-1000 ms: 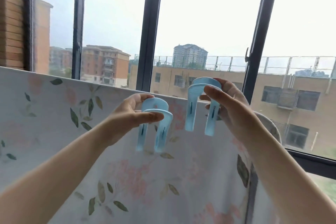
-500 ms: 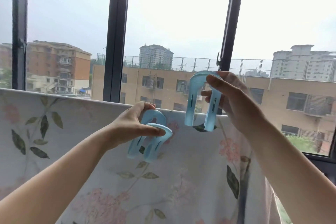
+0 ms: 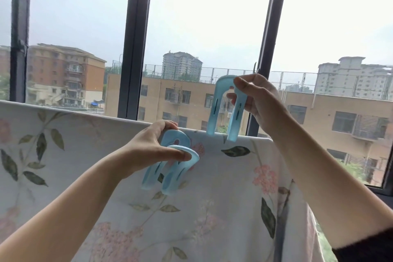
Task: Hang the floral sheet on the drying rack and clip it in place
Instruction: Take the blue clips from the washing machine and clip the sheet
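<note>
Nearest us, the floral sheet (image 3: 212,208) is draped over the rack's top bar; our left hand (image 3: 148,151) pinches two spare blue clips (image 3: 170,168), while our right hand (image 3: 257,100) pinches a third clip (image 3: 225,108) astride the fold, ready to push down

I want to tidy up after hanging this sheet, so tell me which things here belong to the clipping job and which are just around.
Part of the job:
floral sheet
blue clip in the right hand
two blue clips in the left hand

Just around:
window frame
buildings outside
</note>
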A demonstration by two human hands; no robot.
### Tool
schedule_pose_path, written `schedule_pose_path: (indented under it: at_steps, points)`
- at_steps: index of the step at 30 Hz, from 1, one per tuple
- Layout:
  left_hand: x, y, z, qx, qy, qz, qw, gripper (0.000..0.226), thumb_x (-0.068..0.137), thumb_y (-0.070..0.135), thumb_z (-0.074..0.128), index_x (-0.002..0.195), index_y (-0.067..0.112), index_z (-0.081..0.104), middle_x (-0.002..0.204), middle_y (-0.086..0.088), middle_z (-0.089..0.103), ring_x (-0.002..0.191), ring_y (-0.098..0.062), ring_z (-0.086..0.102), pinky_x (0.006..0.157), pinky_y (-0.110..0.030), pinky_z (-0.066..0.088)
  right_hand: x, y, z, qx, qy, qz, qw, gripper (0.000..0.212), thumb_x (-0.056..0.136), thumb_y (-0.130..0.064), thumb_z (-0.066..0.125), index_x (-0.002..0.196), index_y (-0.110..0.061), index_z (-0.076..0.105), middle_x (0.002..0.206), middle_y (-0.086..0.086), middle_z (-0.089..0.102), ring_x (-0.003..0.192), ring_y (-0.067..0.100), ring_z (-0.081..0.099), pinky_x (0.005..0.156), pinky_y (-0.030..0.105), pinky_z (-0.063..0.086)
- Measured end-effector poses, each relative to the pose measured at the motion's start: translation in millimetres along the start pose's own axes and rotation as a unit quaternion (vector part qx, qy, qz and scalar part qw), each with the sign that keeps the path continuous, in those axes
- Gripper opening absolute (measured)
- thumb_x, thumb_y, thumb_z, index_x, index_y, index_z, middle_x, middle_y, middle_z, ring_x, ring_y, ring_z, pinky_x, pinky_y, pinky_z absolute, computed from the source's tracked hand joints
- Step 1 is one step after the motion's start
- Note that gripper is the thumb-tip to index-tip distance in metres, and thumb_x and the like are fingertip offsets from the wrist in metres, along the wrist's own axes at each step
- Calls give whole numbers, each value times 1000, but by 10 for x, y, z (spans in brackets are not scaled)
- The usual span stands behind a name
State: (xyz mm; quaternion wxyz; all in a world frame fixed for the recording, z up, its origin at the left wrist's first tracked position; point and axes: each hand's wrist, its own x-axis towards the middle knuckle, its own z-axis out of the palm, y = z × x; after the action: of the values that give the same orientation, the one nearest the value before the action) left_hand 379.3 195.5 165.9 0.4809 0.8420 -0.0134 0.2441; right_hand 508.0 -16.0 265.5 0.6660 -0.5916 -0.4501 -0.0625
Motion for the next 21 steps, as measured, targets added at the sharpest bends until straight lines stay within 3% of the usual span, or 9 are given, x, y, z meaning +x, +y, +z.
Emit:
schedule_pose_path:
  at_steps: [15,18,21]
  points:
    - [34,-26,26,-7,2,3,1000,79,43,54,85,112,35,52,98,2,68,92,-22,68,86,-44,57,-4,425,-125,32,-50,76,995,35,69,-29,73,95,-13,58,82,2,72,73,18,70,71,28,55]
    - [28,-13,31,-9,6,6,1000,77,42,53,85,110,35,53,96,4,69,91,-21,68,85,-42,58,16,429,-148,3,-97,104,990,55,73,-39,78,113,-10,55,99,4,69,88,18,69,79,27,53]
    - [21,-1,35,-9,7,3,1000,78,42,53,85,111,34,53,96,3,69,91,-21,68,84,-41,58,-21,439,-177,-23,-122,121,985,101,52,-66,81,132,-11,50,127,5,61,116,19,61,99,36,47]
